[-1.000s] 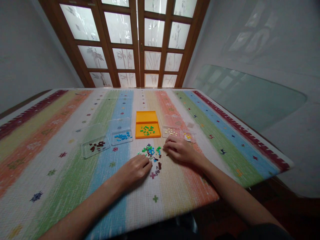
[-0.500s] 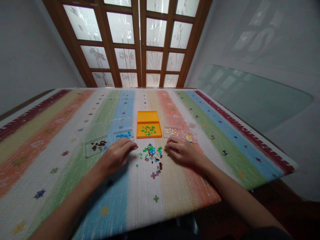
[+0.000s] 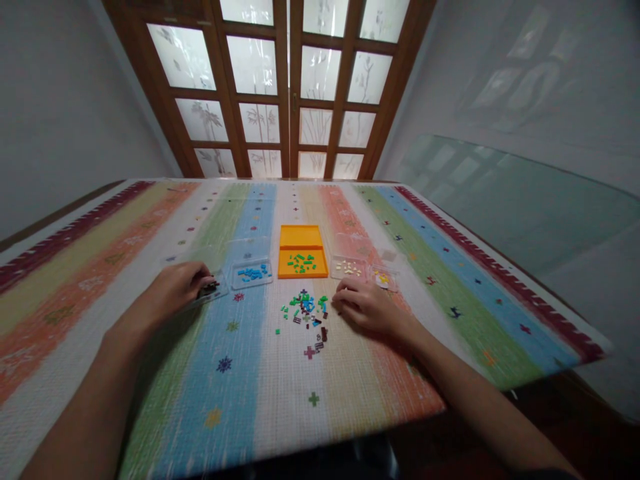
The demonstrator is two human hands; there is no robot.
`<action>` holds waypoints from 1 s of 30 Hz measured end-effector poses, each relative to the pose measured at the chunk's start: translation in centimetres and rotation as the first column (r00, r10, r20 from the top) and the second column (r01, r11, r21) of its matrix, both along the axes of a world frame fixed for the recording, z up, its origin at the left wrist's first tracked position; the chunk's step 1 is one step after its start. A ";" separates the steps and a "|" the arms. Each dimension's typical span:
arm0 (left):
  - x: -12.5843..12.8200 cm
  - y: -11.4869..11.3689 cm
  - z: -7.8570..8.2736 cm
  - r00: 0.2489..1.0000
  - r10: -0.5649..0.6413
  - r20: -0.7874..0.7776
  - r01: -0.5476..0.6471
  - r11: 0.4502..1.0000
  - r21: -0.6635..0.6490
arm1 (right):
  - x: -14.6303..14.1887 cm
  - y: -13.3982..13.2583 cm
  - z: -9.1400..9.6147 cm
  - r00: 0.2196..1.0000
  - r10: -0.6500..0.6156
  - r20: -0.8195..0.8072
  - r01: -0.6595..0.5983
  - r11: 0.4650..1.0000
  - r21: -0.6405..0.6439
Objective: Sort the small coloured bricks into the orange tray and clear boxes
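My left hand [image 3: 183,283] is over the clear plastic box of brown toy bricks [image 3: 213,287] on the left. Its fingertips are pinched together among or just above the bricks; whether a brick is between them is hidden. My right hand [image 3: 367,305] rests on the cloth with curled fingers, right beside a mixed pile of small green, blue and brown toy bricks [image 3: 307,307]. What those fingers hold, if anything, does not show. A few brown bricks [image 3: 324,333] lie at the near right edge of the pile.
Beyond the pile stands an open orange case [image 3: 303,275] holding green bricks. A clear box [image 3: 251,283] of blue bricks is left of it. To its right are a clear box [image 3: 347,275] with cream bricks and a smaller box [image 3: 384,279] with yellow ones. A striped tablecloth [image 3: 285,387] lies underneath.
My left hand has moved left, from beside the pile to the box of brown bricks, uncovering the blue box. My right hand has stayed nearly in place. The view has shifted slightly.
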State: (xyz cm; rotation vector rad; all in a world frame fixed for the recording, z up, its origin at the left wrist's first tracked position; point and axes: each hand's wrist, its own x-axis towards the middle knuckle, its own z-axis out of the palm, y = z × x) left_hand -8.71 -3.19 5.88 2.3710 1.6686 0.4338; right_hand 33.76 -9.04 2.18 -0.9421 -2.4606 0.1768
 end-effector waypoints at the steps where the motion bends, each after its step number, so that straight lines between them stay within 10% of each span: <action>1: 0.0 0.0 -0.1 1.000 -0.001 -0.006 0.001 1.000 -0.002 | 0.0 0.0 0.0 1.000 0.002 0.000 -0.002 1.000 -0.003; 30: -0.3 0.0 0.5 1.000 -0.018 0.016 0.015 0.991 0.130 | 0.2 0.1 -0.1 0.999 -0.009 0.048 0.012 0.998 -0.055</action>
